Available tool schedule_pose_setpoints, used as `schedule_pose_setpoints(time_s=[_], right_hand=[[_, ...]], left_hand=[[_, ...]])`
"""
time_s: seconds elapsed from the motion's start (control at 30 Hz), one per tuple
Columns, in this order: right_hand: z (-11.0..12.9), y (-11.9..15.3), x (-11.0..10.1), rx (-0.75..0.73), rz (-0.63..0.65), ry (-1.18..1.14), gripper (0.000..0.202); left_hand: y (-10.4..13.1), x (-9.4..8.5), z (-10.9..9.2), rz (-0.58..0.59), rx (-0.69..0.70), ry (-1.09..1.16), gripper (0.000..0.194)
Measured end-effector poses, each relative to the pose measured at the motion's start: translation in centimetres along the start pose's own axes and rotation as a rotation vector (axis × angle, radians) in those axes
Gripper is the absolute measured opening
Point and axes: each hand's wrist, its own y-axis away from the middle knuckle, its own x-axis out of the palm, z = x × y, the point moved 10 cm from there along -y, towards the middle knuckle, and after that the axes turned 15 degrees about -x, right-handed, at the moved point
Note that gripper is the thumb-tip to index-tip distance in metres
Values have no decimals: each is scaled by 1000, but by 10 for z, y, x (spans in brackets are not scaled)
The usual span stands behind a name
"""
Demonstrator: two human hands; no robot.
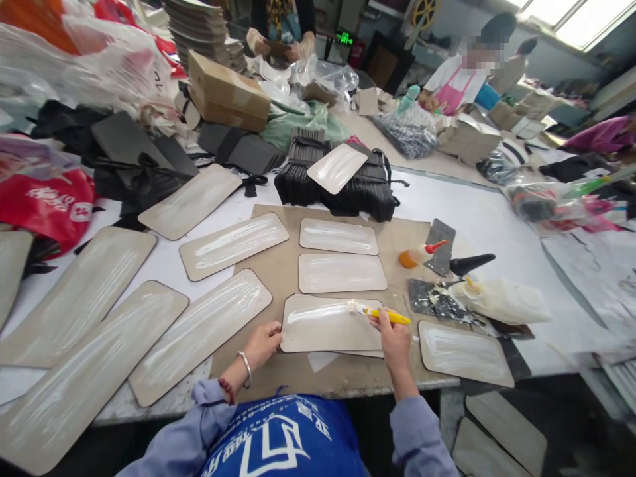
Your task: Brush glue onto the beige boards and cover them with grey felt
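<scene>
My right hand [396,341] is closed around the yellow handle of a brush [392,317]. White paste coats its bristles, which touch a beige rounded panel [328,334] with a wet white streak along its upper part. At the panel's left edge, my left hand [263,343] grips it between bent fingers and thumb. Another sheet's edge shows beneath that panel. Just beyond lie two smaller coated panels, a nearer one [342,273] and a farther one [338,236]. Long coated panels [209,334] spread out to the left, some overlapping.
To the right are a glue bottle [412,256] with orange liquid, a black-handled tool [472,264], a paste-smeared white bag [507,301] and a coated panel [464,354]. Bundled black pieces [332,175] stand behind. A cardboard box [228,93] and plastic bags crowd the back left. Other people work farther off.
</scene>
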Motion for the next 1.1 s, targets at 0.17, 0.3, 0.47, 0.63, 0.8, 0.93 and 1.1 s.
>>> schedule_pose_setpoints(time_s=[0.17,0.3,0.47,0.63,0.8,0.93,1.1], right_hand=[[8,-6,-38,-30,-22,175,54],[29,4,-72,-156,-56,410,53],[62,32,-59,-516,8,616,42],[72,74,6,-667,152,654,26],[98,116,67,-710,263,517,20],[117,139,98,-660,330,297,19],[108,140,107,-446,312,99,21]], left_hand=[[7,1,-6,16,-24,-9,21],[10,3,-8,40,-31,-16,26],[7,1,-3,22,-13,-45,24],[5,2,-1,29,5,-37,19],[5,2,-3,23,26,2,10],[0,6,3,84,-26,35,4],[-5,8,8,132,-78,61,4]])
